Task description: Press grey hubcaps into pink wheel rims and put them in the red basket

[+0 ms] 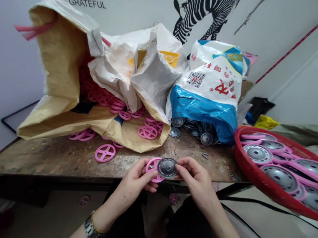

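Over the front edge of the worktable, my left hand (140,174) pinches a pink spoked plastic ring (151,166). My right hand (194,175) grips the right rim of a grey plastic wheel disc (167,168), which overlaps the right side of the ring. Both hands are closed. Whether the disc touches the ring or sits just in front of it, I cannot tell. Left of my hands, another pink ring (105,153) lies flat on the table. Behind them, several grey discs (174,132) spill from a blue and white sack (209,90).
A large paper-lined sack (61,84) holding pink rings lies open at the back left. On the right, a red basket (238,152) carries pink parts fitted with grey discs. Small metal pins (205,155) lie on the worn worktable (41,155). Pink rings are on the floor.
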